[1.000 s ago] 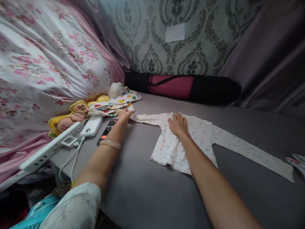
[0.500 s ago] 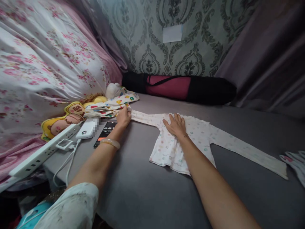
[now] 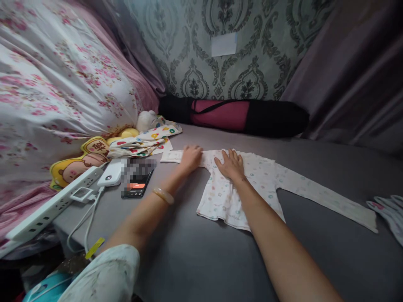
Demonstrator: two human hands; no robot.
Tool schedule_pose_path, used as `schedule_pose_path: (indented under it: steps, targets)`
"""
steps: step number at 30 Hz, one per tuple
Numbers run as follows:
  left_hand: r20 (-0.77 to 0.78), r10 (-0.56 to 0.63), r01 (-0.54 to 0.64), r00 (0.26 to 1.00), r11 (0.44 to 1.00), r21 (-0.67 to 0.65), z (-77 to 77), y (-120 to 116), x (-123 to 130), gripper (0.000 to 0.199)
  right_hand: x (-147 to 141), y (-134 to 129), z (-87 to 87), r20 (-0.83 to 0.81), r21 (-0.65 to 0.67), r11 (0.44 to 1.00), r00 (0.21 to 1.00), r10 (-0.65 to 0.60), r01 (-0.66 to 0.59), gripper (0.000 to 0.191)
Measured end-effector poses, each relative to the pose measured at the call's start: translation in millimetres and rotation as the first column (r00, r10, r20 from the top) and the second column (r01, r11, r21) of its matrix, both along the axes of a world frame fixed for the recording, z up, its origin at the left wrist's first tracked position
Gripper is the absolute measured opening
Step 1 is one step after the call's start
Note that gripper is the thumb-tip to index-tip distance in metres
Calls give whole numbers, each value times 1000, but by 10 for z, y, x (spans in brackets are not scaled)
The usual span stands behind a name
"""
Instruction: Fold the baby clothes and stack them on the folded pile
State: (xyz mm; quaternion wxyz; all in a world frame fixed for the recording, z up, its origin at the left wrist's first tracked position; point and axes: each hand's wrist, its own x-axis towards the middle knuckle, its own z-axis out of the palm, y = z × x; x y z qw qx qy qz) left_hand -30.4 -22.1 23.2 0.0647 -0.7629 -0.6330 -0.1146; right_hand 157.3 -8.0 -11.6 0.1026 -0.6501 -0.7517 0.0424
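Note:
A small long-sleeved shirt (image 3: 266,180), white with a faint coloured print, lies spread out on the grey surface. My right hand (image 3: 231,165) rests flat on its upper chest, fingers spread and open. Over the sleeve on the left, close to the shoulder, is my left hand (image 3: 191,159). Its fingers point down at the cloth and are smeared by motion, so I cannot make out whether they grip it. The cuff end of that sleeve lies flat to the left of this hand. The other sleeve stretches out to the right, untouched.
Left of the shirt are a phone (image 3: 138,184), a white power bank (image 3: 111,173), a power strip (image 3: 55,203) with cables and a pig-shaped cushion (image 3: 78,163). Colourful printed cloth (image 3: 141,141) lies behind them. A black-and-red long bag (image 3: 220,115) lies against the wall.
My left hand has let go of the cuff and moved right along the sleeve towards the shoulder. The right hand stays on the chest of the shirt.

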Motion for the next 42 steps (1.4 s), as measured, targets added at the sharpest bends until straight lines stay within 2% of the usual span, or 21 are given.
schedule_pose_path:
  steps: [2,4,7,12,15,17,20,23,26,28,31,33,35,38,40,42]
  targets:
    - [46,-196,199,979,978,-58,-139,-29,242,34,0,-7,11,10,5,1000,1000,0,0,64]
    - [83,-234,242,969,963,-115,-260,-46,388,43,-1,-12,20,23,4,1000,1000,2,-2,60]
    - [86,-115,131,990,968,-213,-343,-51,363,55,-4,-14,27,29,9,1000,1000,-1,0,60]
    - [33,173,-159,984,955,-251,-330,-18,-61,63,0,-8,20,35,2,1000,999,5,-5,61]
    - [28,365,-352,931,913,-205,-366,20,-280,63,2,-5,8,40,-2,1000,999,7,-7,61]
    - [36,437,-428,899,893,-140,-405,32,-354,60,-2,-1,0,38,-17,1000,999,0,0,61]
    - [74,439,-441,896,897,20,-425,-1,-368,55,-11,15,10,-1,-35,999,1000,2,-2,61]
    - [116,341,-358,933,914,189,-372,-93,-318,48,39,34,88,-97,-98,994,994,45,-54,65]
    - [119,191,-216,974,941,259,-303,-221,-256,40,230,-16,239,-300,-179,973,950,87,-146,74]
    - [137,157,-189,978,947,260,-271,-319,-218,37,445,-125,344,-451,-144,976,888,85,-166,71]
    - [179,193,-231,965,948,220,-227,-483,-154,34,850,-385,448,-567,-28,995,821,65,-99,61]
    - [195,197,-230,961,959,166,-183,-601,-93,30,1132,-585,476,-610,-19,1000,792,-8,-4,52]
    - [201,188,-209,961,974,88,-133,-724,-17,28,1390,-786,483,-635,-51,996,768,-88,72,41]
    - [189,180,-171,965,983,-65,-70,-904,95,31,1683,-1087,479,-626,-145,982,757,-187,123,29]
    - [172,167,-140,971,977,-162,-49,-1009,141,37,1802,-1283,466,-560,-206,969,795,-232,137,25]
    - [163,149,-110,975,968,-227,-43,-1096,158,41,1859,-1467,444,-436,-234,960,866,-244,153,25]
